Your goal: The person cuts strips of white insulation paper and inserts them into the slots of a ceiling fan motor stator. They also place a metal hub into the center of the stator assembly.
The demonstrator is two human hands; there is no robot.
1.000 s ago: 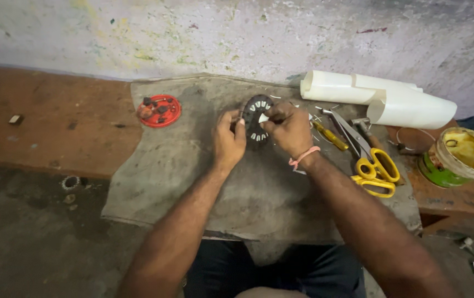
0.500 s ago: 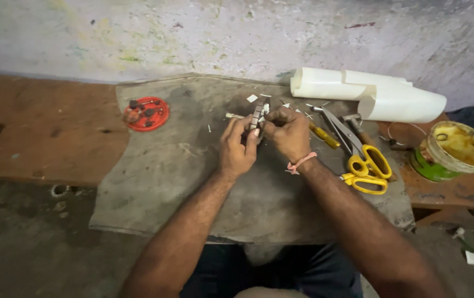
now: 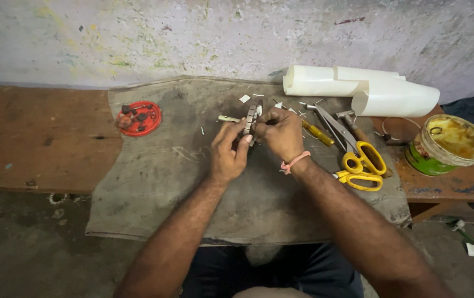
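Observation:
Both hands hold a dark round toothed metal part point(image 3: 250, 118), now seen edge-on, over a grey cloth point(image 3: 181, 165) spread on a low wooden bench. My left hand point(image 3: 228, 152) grips its near side with thumb and fingers. My right hand point(image 3: 282, 134), with a pink band at the wrist, holds the far right side; its fingers hide part of the piece. Small white paper scraps point(image 3: 244, 99) lie on the cloth just beyond.
A red lid point(image 3: 138, 118) with small parts sits at the left. Yellow-handled scissors point(image 3: 358, 157), a yellow screwdriver point(image 3: 318, 133) and a hammer point(image 3: 350, 122) lie right. White paper rolls point(image 3: 358, 88) rest by the wall. A green tin point(image 3: 450, 144) of yellow paste stands far right.
The round part lay flat, face up, one second ago; it has been turned upright onto its edge between both hands. The hands stay at the cloth's middle.

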